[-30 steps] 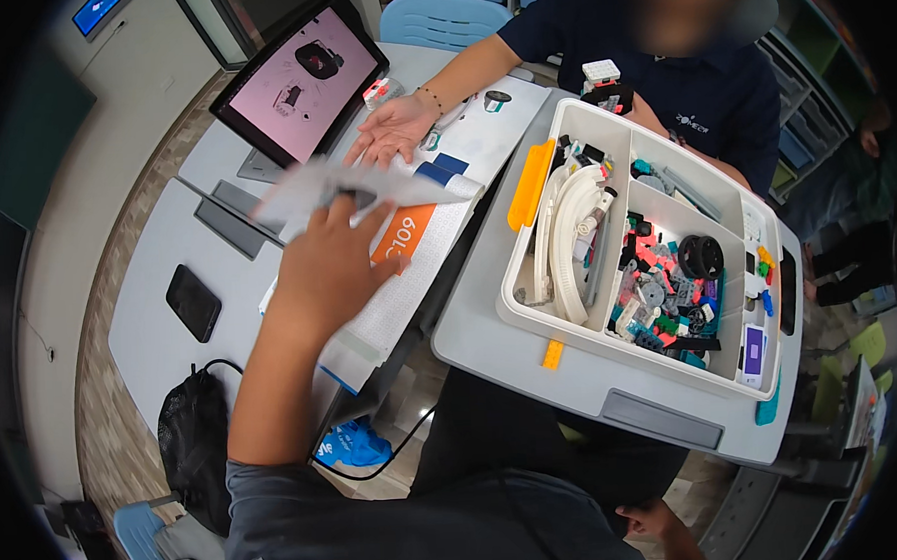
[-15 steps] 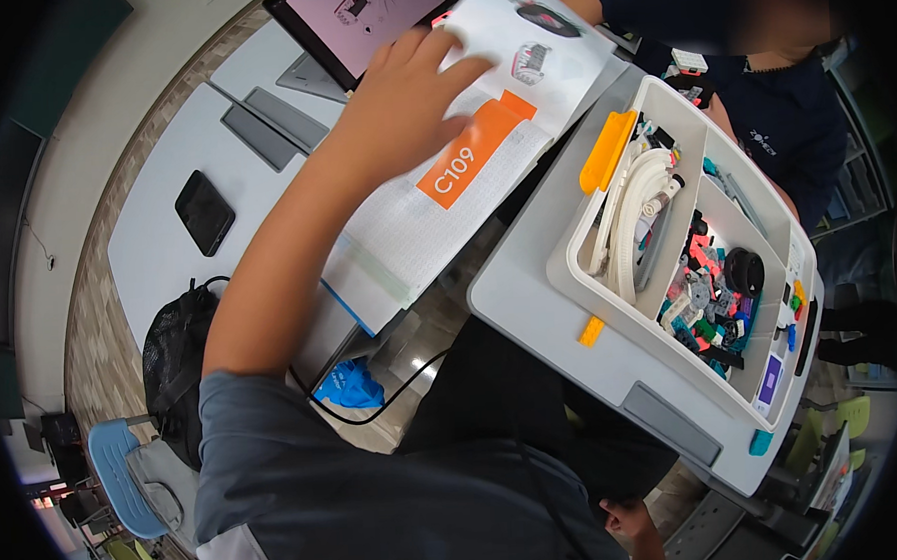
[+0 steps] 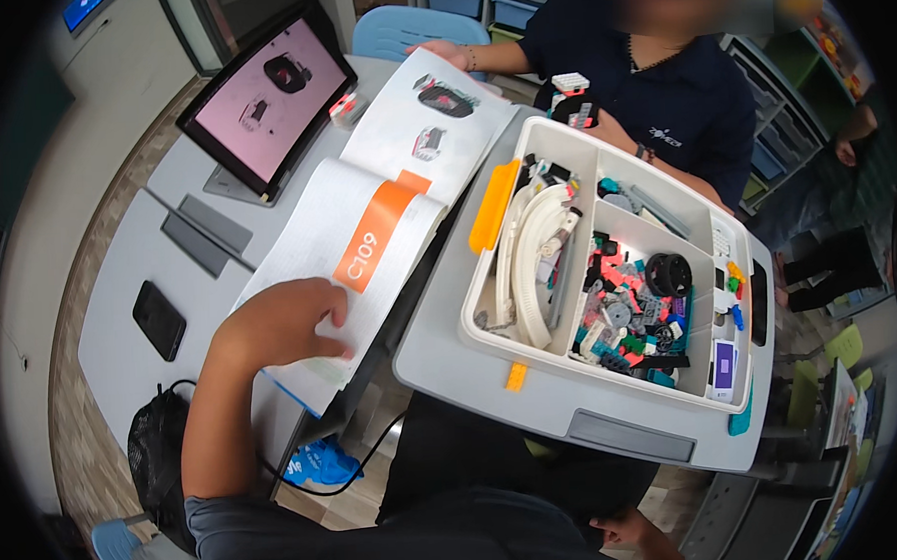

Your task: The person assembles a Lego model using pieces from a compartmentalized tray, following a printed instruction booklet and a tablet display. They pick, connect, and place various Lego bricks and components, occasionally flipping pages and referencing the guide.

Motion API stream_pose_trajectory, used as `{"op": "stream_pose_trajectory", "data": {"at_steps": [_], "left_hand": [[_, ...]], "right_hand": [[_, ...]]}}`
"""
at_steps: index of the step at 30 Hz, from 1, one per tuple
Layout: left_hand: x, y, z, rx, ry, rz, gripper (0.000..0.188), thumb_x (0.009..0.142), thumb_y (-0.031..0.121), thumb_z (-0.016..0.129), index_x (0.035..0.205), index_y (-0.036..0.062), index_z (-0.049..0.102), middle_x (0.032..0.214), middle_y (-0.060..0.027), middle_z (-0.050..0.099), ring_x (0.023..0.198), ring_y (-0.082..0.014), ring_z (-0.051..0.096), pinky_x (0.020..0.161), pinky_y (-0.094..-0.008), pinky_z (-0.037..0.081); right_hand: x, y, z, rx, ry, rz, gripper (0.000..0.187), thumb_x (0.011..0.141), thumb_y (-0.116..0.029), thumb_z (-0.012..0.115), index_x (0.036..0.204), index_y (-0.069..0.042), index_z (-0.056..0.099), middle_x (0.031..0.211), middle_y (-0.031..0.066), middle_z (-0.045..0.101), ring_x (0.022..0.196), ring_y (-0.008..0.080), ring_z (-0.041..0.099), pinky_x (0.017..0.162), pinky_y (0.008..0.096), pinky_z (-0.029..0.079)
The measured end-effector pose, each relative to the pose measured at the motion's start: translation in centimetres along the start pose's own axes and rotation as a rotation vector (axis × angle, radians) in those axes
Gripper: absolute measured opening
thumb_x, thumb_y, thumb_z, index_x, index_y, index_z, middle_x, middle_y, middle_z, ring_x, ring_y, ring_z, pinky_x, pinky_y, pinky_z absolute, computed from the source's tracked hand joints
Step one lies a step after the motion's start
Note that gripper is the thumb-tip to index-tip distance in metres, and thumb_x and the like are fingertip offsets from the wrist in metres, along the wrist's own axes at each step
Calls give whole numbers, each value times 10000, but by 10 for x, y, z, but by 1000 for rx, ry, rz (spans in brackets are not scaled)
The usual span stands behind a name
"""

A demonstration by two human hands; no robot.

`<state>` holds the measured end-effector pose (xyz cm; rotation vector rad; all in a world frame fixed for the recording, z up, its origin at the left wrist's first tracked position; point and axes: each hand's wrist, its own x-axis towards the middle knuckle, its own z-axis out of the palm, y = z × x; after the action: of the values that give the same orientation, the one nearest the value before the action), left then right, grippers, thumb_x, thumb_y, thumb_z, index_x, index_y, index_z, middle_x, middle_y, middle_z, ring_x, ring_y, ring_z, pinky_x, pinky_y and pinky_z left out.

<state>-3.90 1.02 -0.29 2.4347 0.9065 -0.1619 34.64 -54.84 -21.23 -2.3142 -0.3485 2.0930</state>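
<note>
On the left, a dark phone (image 3: pixel 160 321) lies on the pale table (image 3: pixel 114 295), with a black mesh bag (image 3: pixel 159 463) below the edge. A laptop (image 3: pixel 270 98) stands farther back, its screen lit pink. My left hand (image 3: pixel 275 323) is over the near end of an open booklet (image 3: pixel 311 221), fingers bent and parted from the thumb, nothing pinched between them. The booklet lies just left of the white bin, an orange band across its near page; a co-worker's hand (image 3: pixel 441 55) is at its far edge. The bin (image 3: pixel 588 209) holds curved white pieces (image 3: pixel 533 266), then mixed bricks (image 3: pixel 620 308). My right hand (image 3: pixel 629 525) sits low, partly hidden; I can't tell its grip.
</note>
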Motion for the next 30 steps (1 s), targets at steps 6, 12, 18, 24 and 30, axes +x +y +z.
{"op": "stream_pose_trajectory", "data": {"at_steps": [6, 12, 18, 24, 30], "left_hand": [[107, 63, -39, 40, 338, 151, 470, 956, 357, 710, 1345, 118, 597, 938, -166, 688, 898, -327, 679, 807, -424, 521], [253, 46, -46, 289, 404, -52, 508, 976, 397, 666, 1439, 205, 580, 1212, -135, 739, 1101, -343, 706, 928, -476, 555], [240, 21, -52, 214, 490, 79, 462, 921, 365, 728, 1339, 176, 682, 1185, -204, 715, 1039, -345, 708, 884, -467, 554], [266, -83, -47, -36, 687, -242, 709, 861, 483, 789, 1411, 68, 627, 1320, -277, 653, 1210, -376, 658, 1017, -429, 524], [285, -93, -59, -640, 755, -215, 778, 812, 452, 852, 1354, -51, 610, 1260, -228, 683, 1133, -307, 685, 969, -369, 526]], "right_hand": [[-15, 0, 9, 93, 70, -49, 574, 868, -556, 799, 647, -27, 762, 600, 61, 696, 543, 131, 656, 563, 254, 542], [-22, -6, 12, 110, 94, -10, 556, 860, -539, 808, 629, -37, 749, 592, 51, 681, 529, 128, 639, 548, 253, 527], [-20, -3, 10, 196, 70, -89, 555, 838, -536, 825, 618, -34, 734, 590, 55, 669, 529, 131, 622, 548, 252, 514], [-16, -12, 3, 148, 51, -12, 577, 842, -539, 836, 648, -5, 733, 568, 58, 641, 472, 130, 565, 468, 279, 440], [-19, -10, 4, 200, 43, -31, 584, 843, -532, 844, 626, 0, 735, 515, 52, 576, 421, 136, 509, 421, 281, 387]]}}
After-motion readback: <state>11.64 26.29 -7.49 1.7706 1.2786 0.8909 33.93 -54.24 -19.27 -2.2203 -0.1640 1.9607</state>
